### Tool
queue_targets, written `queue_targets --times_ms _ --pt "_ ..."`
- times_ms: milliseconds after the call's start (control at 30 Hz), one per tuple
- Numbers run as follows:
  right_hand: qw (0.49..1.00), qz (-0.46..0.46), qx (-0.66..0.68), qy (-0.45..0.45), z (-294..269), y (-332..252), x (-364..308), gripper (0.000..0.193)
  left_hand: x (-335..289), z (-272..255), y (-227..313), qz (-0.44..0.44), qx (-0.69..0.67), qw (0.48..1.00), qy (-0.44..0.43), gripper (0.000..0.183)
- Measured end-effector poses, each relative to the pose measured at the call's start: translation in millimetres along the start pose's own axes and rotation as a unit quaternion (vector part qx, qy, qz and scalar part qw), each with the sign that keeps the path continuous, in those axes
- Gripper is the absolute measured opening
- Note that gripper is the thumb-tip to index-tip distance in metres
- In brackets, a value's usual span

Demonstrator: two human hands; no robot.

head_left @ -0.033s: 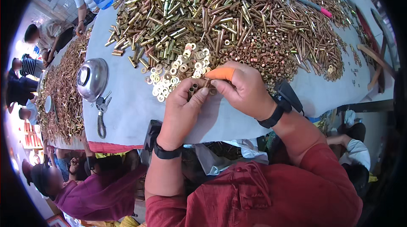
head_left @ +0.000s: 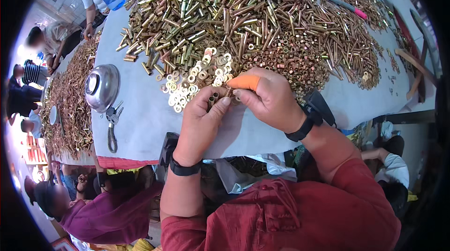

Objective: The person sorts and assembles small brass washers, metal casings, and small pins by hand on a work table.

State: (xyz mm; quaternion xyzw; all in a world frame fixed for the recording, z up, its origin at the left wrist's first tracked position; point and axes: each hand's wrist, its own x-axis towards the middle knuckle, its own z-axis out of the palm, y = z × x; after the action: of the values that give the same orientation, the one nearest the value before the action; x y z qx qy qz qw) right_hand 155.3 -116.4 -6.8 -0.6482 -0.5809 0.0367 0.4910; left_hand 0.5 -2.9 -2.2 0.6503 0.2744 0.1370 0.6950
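Observation:
My left hand [head_left: 199, 122] is closed around short brass-coloured metal tubes [head_left: 212, 99], whose open ends show between thumb and fingers. My right hand [head_left: 274, 98] meets it at the fingertips, pinched at a small coppery piece [head_left: 229, 92] that the fingers largely cover. An orange finger cover [head_left: 244, 82] sits on one finger of the right hand. Just beyond the hands lies a heap of flat washers [head_left: 185, 92]. Hex nuts [head_left: 293, 61] are piled behind the right hand, and a large mound of metal tubes [head_left: 201, 12] spreads across the far side.
Left of the washers, a steel bowl [head_left: 103, 89] lies upside down beside keys [head_left: 112, 116] on a cord. Thin metal rods [head_left: 347, 40] heap up at the right, near a pink-tipped tool [head_left: 360, 14]. Several people work around, one in a purple top [head_left: 110, 213] at lower left.

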Motion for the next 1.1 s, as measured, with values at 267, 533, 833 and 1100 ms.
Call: queue_targets --times_ms 267,533,833,1100 --pt "0.968 0.191 0.118 -0.113 -16.2 -20.3 11.2 0.02 1.4 -6.6 -1.1 0.116 0.072 0.991 -0.005 0.011" --pt "0.974 0.075 -0.181 -0.118 -37.0 -5.1 7.1 0.017 1.3 -17.2 2.8 0.067 -0.056 0.996 0.026 0.009" --pt "0.96 0.128 -0.23 -0.095 -58.8 -1.4 10.7 0.015 3.0 -20.6 -1.3 0.066 -0.058 0.995 0.055 0.013" --pt "0.919 0.111 -0.333 -0.181 -48.8 -5.4 1.2 0.023 1.9 -13.8 3.7 0.061 -0.058 0.996 0.028 0.01"
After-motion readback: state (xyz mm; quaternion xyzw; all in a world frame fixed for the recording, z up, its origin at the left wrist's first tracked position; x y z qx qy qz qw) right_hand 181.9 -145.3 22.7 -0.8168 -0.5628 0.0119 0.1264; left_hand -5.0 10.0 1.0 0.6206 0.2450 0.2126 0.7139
